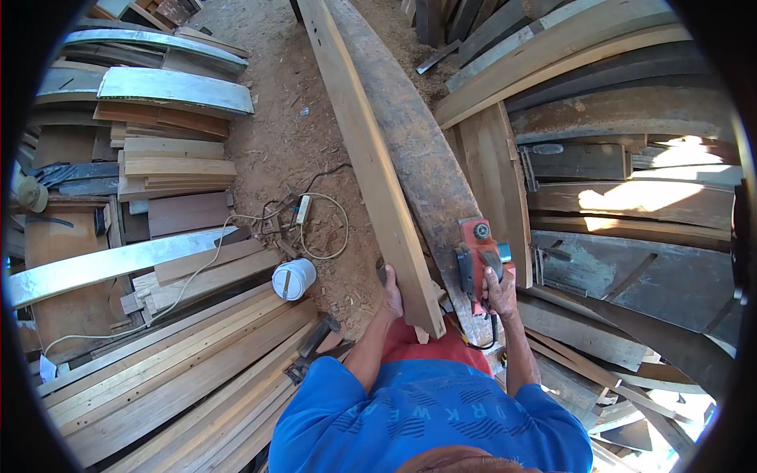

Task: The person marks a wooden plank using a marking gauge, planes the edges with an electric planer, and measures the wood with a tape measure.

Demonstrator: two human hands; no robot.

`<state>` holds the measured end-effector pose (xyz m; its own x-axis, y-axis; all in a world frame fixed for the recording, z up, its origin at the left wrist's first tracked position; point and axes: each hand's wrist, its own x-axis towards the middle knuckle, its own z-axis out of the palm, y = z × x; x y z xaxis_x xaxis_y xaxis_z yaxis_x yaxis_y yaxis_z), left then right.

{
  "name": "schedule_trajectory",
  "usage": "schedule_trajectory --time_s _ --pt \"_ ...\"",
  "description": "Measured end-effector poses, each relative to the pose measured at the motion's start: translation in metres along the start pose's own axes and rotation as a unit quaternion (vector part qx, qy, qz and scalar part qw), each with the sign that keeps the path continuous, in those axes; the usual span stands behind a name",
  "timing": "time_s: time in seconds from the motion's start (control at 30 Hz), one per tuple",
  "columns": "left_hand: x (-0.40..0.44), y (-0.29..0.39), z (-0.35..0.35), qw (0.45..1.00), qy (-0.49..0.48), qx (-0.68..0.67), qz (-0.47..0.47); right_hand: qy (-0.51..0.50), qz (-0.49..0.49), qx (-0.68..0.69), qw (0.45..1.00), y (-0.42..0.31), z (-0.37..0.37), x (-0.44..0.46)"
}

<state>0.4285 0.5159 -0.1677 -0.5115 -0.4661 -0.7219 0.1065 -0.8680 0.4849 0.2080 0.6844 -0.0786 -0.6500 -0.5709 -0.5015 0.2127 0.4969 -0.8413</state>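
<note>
A long, thick wooden board [371, 169] lies lengthwise in front of me, tilted on its edge, its near end close to my lap. My left hand [391, 296] is closed at the board's left side near that end; some of its fingers are hidden. A small dark piece [382, 274] shows beside that hand, too unclear to name. My right hand [499, 293] is wrapped around the handle of a red electric planer [477, 233]. The planer rests on a broad, worn plank [418, 118] to the right of the board. A black cord [494, 335] hangs from its rear.
A white bucket [294, 279] stands on the shaving-covered ground to the left. Near it lie a power strip [303, 210] and a looped pale cable [345, 229]. Stacked lumber [181, 347] fills the left side, and more boards [623, 197] are piled on the right.
</note>
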Motion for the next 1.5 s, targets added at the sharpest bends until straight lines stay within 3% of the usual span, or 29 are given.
schedule_trajectory --time_s 0.07,0.17,0.3,0.43,0.53,0.67,0.7,0.73,0.9,1.07,1.5 --pt "-0.016 0.01 0.018 0.999 -0.048 -0.017 -0.002 0.01 -0.004 -0.015 1.0 0.005 0.001 0.003" --pt "-0.017 0.005 0.013 0.92 -0.356 -0.157 -0.043 0.014 -0.009 -0.032 0.999 0.01 0.0 0.005" --pt "-0.093 0.05 0.078 0.964 -0.23 -0.128 -0.043 0.016 -0.006 -0.026 1.0 0.024 0.002 0.008" --pt "-0.166 0.108 0.154 0.975 -0.205 -0.085 -0.027 0.028 -0.011 -0.019 0.999 0.028 0.007 0.01" --pt "-0.204 0.148 0.197 0.94 -0.312 -0.136 -0.015 0.059 -0.054 -0.034 0.996 0.022 0.012 0.007" --pt "-0.25 0.206 0.251 0.851 -0.465 -0.24 -0.034 0.057 0.0 -0.044 0.997 0.023 0.013 0.006" --pt "-0.255 0.219 0.259 0.834 -0.485 -0.259 -0.038 0.059 -0.047 -0.045 0.996 0.03 0.013 0.009" --pt "-0.256 0.229 0.265 0.834 -0.479 -0.27 -0.035 0.06 -0.092 -0.047 0.993 0.044 0.012 0.015" --pt "-0.266 0.263 0.297 0.801 -0.503 -0.323 -0.028 0.044 0.016 -0.011 0.999 0.057 0.011 0.027" --pt "-0.274 0.272 0.309 0.787 -0.511 -0.345 -0.027 0.056 -0.013 -0.032 0.998 0.041 0.012 0.016" --pt "-0.283 0.272 0.307 0.822 -0.482 -0.303 0.019 0.039 -0.01 0.01 0.999 0.052 0.009 0.019"
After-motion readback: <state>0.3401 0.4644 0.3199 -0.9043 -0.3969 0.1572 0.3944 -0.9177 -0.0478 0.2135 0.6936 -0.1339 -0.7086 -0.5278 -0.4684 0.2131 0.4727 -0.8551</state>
